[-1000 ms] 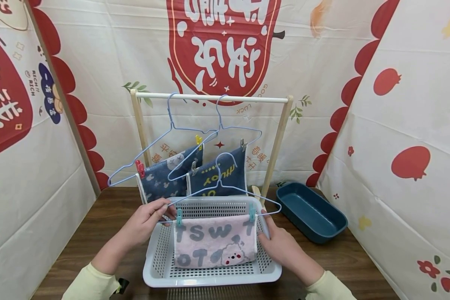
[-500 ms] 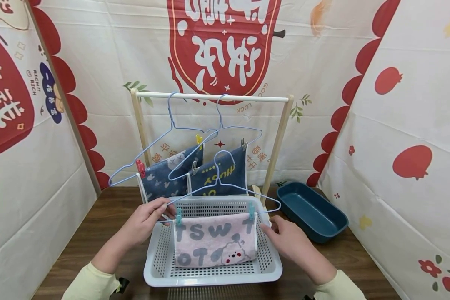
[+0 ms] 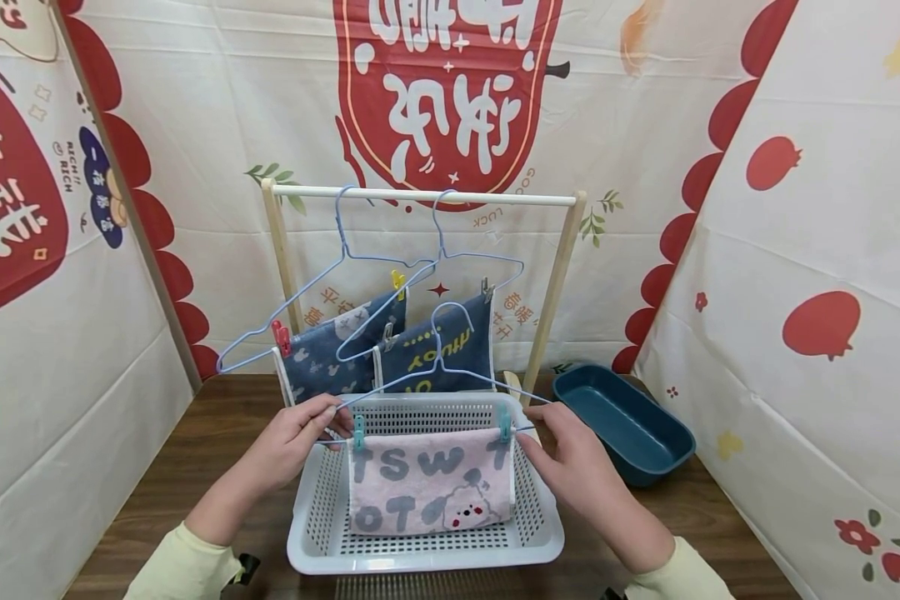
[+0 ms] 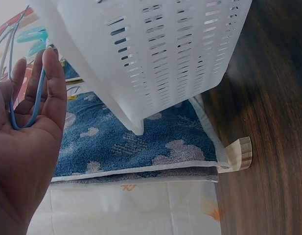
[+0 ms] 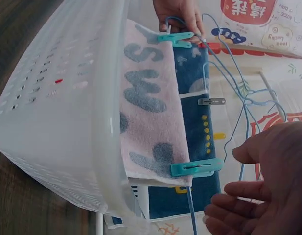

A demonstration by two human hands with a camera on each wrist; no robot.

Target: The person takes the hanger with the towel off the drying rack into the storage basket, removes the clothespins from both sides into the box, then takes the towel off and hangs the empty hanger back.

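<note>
A blue wire clothes hanger point(image 3: 438, 364) stands over the white basket point(image 3: 311, 550). From it hangs a pink towel point(image 3: 431, 483) with grey letters, held by two teal clothespins point(image 3: 358, 433) at its upper corners. My left hand point(image 3: 303, 437) grips the hanger's left end; in the left wrist view the wire loop lies between thumb and fingers. My right hand point(image 3: 570, 450) is at the hanger's right end, covering it in the head view. In the right wrist view its thumb and loosely bent fingers stand apart, beside the right teal clothespin point(image 5: 197, 168).
Behind the basket stands a rack with a white rail point(image 3: 420, 194). Two blue hangers on it carry dark blue towels point(image 3: 438, 350), one pinned by red point(image 3: 281, 337) and yellow clothespins. A dark teal tub point(image 3: 622, 425) sits at right on the wooden table point(image 3: 172, 467).
My right hand let go of the hanger's right end, drew back to the right, then rose over that end again. My left hand keeps its grip; towel and basket stay put.
</note>
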